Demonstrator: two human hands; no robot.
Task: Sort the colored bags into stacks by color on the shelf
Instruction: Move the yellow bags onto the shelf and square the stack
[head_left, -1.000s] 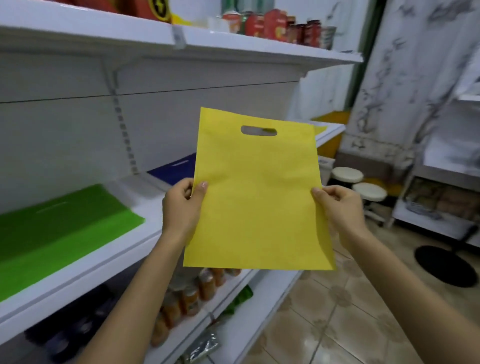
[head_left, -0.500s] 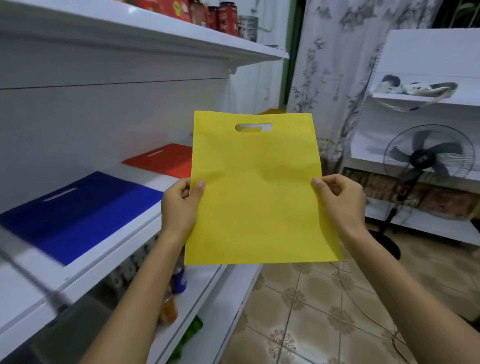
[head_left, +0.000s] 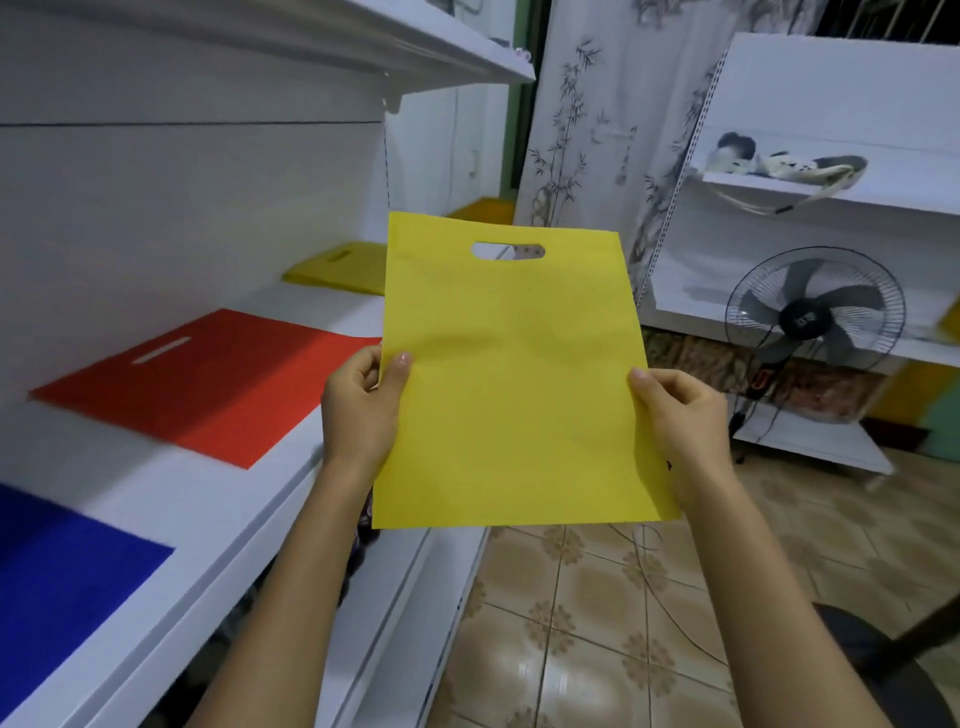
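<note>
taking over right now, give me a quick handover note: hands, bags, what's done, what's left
Left hand: pinches the left edge of the yellow bag.
Right hand: pinches its right edge. The bag is upright in the air beside the shelf, handle cut-out on top.
On the shelf: blue bag nearest, red bag next, yellow stack farthest, partly hidden behind the held bag.
Done: blue, red and yellow each have a spot.
Left: lay the held bag on the yellow stack. Whether more bags wait is not in view.
</note>
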